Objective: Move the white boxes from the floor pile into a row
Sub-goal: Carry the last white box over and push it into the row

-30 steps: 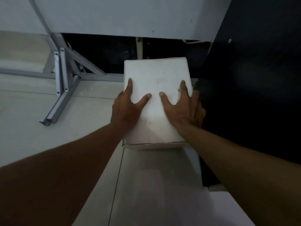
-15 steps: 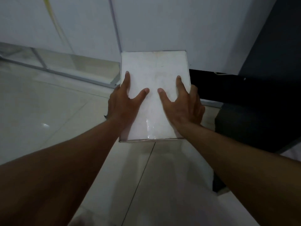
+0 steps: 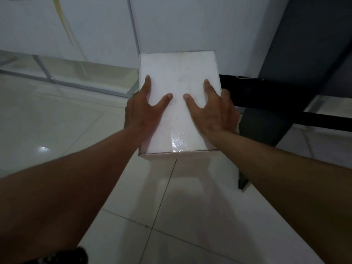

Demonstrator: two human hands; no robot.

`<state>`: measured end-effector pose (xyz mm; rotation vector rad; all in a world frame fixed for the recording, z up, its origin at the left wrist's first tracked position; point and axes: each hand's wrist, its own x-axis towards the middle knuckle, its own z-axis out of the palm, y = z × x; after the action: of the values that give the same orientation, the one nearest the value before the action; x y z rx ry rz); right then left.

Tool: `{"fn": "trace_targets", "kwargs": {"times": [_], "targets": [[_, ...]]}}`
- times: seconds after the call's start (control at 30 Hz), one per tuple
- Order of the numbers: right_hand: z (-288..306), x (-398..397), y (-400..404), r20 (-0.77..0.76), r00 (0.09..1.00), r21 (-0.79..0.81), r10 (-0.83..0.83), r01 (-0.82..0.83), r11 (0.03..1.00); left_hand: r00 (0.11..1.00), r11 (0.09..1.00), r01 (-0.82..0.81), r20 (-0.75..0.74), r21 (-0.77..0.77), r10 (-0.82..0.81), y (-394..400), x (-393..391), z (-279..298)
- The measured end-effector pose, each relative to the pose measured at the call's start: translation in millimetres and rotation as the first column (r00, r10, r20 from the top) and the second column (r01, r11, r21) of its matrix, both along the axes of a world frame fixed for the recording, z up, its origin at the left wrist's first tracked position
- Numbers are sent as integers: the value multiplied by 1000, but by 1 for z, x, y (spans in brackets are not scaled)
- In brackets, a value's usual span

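White box (image 3: 179, 88) lengthwise away from viewer, left hand (image 3: 142, 113) and right hand (image 3: 213, 115) grip pinching its sides

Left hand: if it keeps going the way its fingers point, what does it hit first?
Probably the white wall panel behind the white box. The left hand, in a grip with the right hand, points forward along the box's side; nothing else shows in that line, though depth is unclear.

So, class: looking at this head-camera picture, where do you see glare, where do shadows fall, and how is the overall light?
Head view: overall dim and bluish; glare sparkles on the clear tape near the white box's front edge, and a small bright spot reflects off the floor tiles; a soft shadow falls on the floor below the box; the left hand and right hand look dark against it.
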<state>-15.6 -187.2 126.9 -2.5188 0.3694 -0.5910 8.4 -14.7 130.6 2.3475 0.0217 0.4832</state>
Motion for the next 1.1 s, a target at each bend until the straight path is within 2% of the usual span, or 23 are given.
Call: {"fn": "trace_targets", "kwargs": {"times": [0.33, 0.6, 0.77, 1.1], "targets": [[16, -120, 16, -36, 991, -31, -131, 129, 991, 986, 986, 155, -55, -66, -159, 15, -101, 5], [29, -206, 6, 0, 965, -58, -261, 261, 964, 956, 950, 291, -1, -113, -293, -2, -167, 15], [30, -242, -12, 10, 959, -85, -284, 283, 955, 957, 951, 288, 0, -115, -290, -23, -205, 17], [23, -295, -84, -1, 966, -38, -258, 258, 965, 960, 956, 277, -16, -96, -280, -91, -261, 21]]}}
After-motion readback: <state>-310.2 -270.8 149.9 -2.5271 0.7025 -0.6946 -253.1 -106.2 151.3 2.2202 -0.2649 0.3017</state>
